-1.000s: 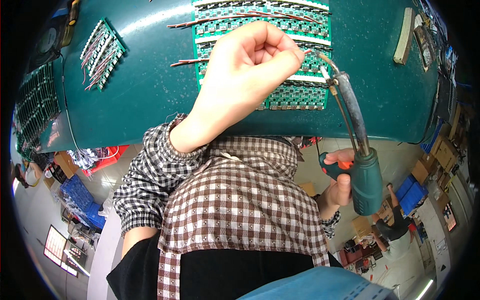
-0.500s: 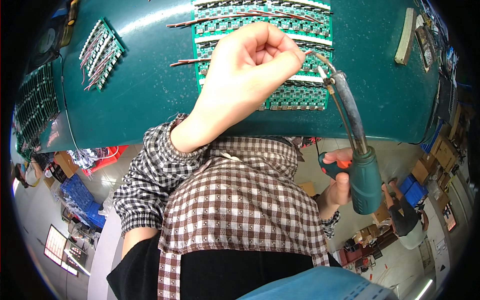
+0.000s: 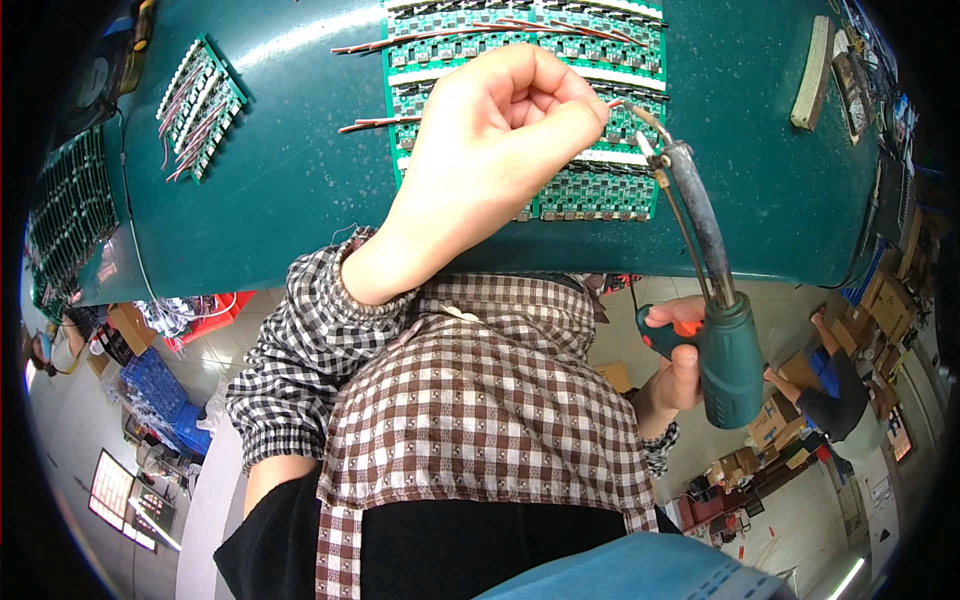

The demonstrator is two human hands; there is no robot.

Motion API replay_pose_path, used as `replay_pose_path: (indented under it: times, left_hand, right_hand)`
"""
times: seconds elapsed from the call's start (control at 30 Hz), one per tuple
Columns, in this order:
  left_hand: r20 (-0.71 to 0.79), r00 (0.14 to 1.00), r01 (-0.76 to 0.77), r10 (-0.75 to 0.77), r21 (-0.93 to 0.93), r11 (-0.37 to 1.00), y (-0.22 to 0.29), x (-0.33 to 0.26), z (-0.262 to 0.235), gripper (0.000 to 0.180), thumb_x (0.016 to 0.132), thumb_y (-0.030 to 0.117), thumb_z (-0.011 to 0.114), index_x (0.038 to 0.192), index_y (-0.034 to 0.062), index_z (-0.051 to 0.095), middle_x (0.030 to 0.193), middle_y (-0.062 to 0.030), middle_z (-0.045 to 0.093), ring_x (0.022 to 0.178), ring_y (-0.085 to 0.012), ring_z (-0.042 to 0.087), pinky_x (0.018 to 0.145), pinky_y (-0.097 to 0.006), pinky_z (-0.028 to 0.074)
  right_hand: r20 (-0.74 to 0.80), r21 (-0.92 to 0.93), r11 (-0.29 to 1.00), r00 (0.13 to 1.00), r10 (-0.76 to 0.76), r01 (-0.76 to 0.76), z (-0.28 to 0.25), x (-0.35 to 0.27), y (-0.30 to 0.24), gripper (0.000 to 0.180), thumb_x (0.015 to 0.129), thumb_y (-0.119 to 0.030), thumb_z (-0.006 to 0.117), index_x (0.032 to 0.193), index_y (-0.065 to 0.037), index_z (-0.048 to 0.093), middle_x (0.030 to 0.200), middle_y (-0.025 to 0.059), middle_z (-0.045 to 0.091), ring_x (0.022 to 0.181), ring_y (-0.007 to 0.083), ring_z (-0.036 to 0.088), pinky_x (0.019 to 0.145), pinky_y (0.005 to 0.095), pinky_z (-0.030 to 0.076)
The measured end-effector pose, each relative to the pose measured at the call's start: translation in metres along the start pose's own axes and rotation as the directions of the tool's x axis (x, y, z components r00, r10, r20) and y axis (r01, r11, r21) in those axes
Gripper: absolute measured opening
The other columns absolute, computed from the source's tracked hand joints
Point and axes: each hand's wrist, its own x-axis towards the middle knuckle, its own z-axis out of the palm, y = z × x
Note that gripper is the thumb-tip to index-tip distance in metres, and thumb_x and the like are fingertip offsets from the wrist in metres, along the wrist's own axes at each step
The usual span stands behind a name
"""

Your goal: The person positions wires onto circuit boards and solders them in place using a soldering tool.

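Note:
A panel of green circuit boards [image 3: 600, 205] lies on the green table beneath my hands. My left hand [image 3: 480, 155] is over its middle, thumb and fingers pinched on a thin wire [image 3: 615, 103] whose reddish end sticks out to the right. My right hand [image 3: 676, 382] grips a green-handled soldering gun [image 3: 733, 365], fingers around its trigger grip. The gun's metal barrel points up, and its bent front end comes close to the wire's end; whether they touch, I cannot tell. Red and dark wires [image 3: 365, 47] lie across the upper rows, and another bundle [image 3: 362, 125] runs under my left hand.
At left rests a smaller board piece [image 3: 203, 108] with wires attached. Stacked dark boards [image 3: 72, 215] are at the table's far left, beside a cable [image 3: 132, 215]. A pale bar [image 3: 811, 75] lies at right. Behind me, another person [image 3: 838, 395] is near cardboard boxes [image 3: 775, 422].
My hands, the wire and the soldering gun hold almost the same place. The person in the background at the right has shifted position.

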Motion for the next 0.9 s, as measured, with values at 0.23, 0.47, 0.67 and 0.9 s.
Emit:
replay_pose_path:
  times: [0.23, 0.47, 0.67, 0.9]
  left_hand:
    - [-0.004, 1.000, -0.009, 0.009, 0.015, 1.000, -0.0018, 0.0004, -0.0001, 0.012, 0.081, 0.012, 0.057, 0.087, 0.0016, 0.059, 0.076, 0.0033, 0.058, 0.064, -0.0006, 0.047, 0.055, -0.016, 0.034]
    - [0.004, 1.000, 0.003, -0.003, 0.024, 1.000, -0.0010, 0.0011, -0.0002, 0.012, 0.082, 0.012, 0.057, 0.087, 0.0013, 0.059, 0.076, 0.0032, 0.058, 0.064, -0.0007, 0.047, 0.055, -0.016, 0.034]
    - [-0.009, 1.000, -0.023, 0.023, 0.016, 1.000, -0.0037, 0.0010, 0.0007, 0.012, 0.081, 0.011, 0.058, 0.088, 0.0007, 0.059, 0.077, 0.0022, 0.059, 0.067, -0.0015, 0.049, 0.057, -0.017, 0.036]
    - [0.014, 1.000, 0.013, -0.013, 0.032, 0.999, 0.0007, -0.0005, -0.0010, 0.012, 0.081, 0.011, 0.058, 0.087, 0.0008, 0.060, 0.078, 0.0019, 0.059, 0.068, -0.0019, 0.049, 0.058, -0.016, 0.037]
  right_hand:
    - [-0.037, 0.024, 0.998, 0.998, 0.056, -0.056, 0.0039, 0.0000, -0.0031, 0.047, 0.071, -0.037, 0.071, 0.091, 0.003, 0.054, 0.075, 0.0135, 0.061, 0.065, 0.0206, 0.060, 0.060, 0.0300, 0.049]
    - [-0.026, 0.002, 0.999, 0.998, 0.050, -0.050, 0.0013, -0.0008, -0.0002, 0.049, 0.071, -0.036, 0.072, 0.093, 0.004, 0.053, 0.075, 0.0135, 0.061, 0.065, 0.0209, 0.061, 0.061, 0.0302, 0.050]
    - [-0.043, 0.029, 0.999, 0.998, 0.034, -0.032, -0.0008, -0.0003, 0.0008, 0.052, 0.071, -0.034, 0.071, 0.096, 0.006, 0.050, 0.076, 0.0147, 0.061, 0.065, 0.0211, 0.060, 0.061, 0.0305, 0.050]
    - [-0.054, 0.016, 1.000, 0.998, -0.017, 0.018, 0.0017, -0.0011, 0.0010, 0.047, 0.073, -0.035, 0.069, 0.094, 0.004, 0.052, 0.074, 0.0141, 0.061, 0.063, 0.0196, 0.060, 0.058, 0.0293, 0.049]
